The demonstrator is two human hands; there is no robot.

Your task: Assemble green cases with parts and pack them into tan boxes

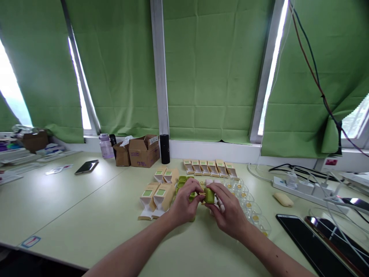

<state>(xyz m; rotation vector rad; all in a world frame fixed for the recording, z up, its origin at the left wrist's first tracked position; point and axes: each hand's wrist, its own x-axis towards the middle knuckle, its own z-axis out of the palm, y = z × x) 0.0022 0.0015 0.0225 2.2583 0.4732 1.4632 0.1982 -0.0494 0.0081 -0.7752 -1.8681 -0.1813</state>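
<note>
A small rounded green case (209, 196) is held above the table between the thumb and fingers of my right hand (229, 209). My left hand (186, 202) meets its left side with a closed pinch; a thin tan sliver shows at those fingertips, too small to name. Partly hidden behind my hands are several more green pieces (182, 179) in rows. Small clear plastic pieces with yellow centres (248, 205) lie in a row to the right of my right hand. Left of my left hand stand opened tan cartons (163, 195) with green labels and white insides.
More tan cartons (204, 168) line the back. Brown boxes (144, 151), a black cylinder (165, 149) and a lilac bottle (106, 146) stand by the wall. At right are a cabled power strip (305, 191), a cream oval object (283, 199) and a dark tablet (308, 242). A phone (87, 167) lies left.
</note>
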